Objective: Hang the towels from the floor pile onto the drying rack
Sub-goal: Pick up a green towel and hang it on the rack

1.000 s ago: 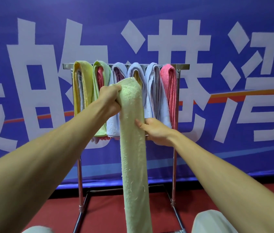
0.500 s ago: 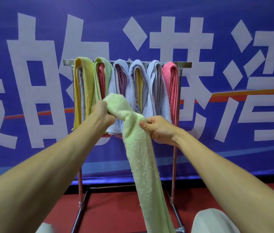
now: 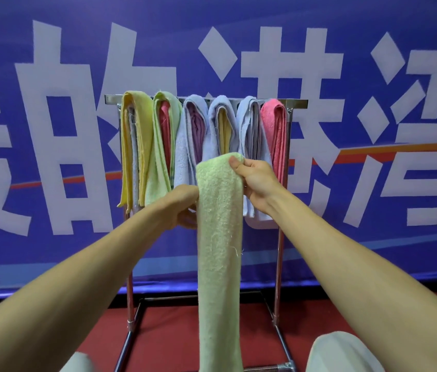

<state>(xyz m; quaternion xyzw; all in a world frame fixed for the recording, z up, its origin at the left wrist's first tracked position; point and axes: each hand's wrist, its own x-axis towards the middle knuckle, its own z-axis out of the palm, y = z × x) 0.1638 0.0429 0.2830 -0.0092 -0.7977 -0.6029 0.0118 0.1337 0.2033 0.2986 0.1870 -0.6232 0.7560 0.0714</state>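
Just in front of the chrome metal drying rack, below its top bar, a long pale green terry towel hangs as one narrow folded strip, lower end dropping out of view at the bottom edge. Floor pile not in shot.

Step in hand, as I read it: prepping this towel for hanging, i.e. squaring up the fold at the top end before it goes over a rail. Not on the rack yet; it hangs clear of the bar, in front of the lavender towels.

Right hand: fingers closed, thumb on the near face, pinching the towel's top right corner just below the rack's bar. Left hand: lower, at the towel's left edge, fingers curled and mostly hidden behind the cloth; looks like a grip on that edge, but can't tell how tight.

Rack w/ six draped bundles already: yellow, green over pink, lavender x3, pink at right end. Pretty full.

Next move calls for lifting the top end above the bar, finding a gap between bundles, then laying the towel over so both halves hang roughly even. Risk: nudging neighbours off.
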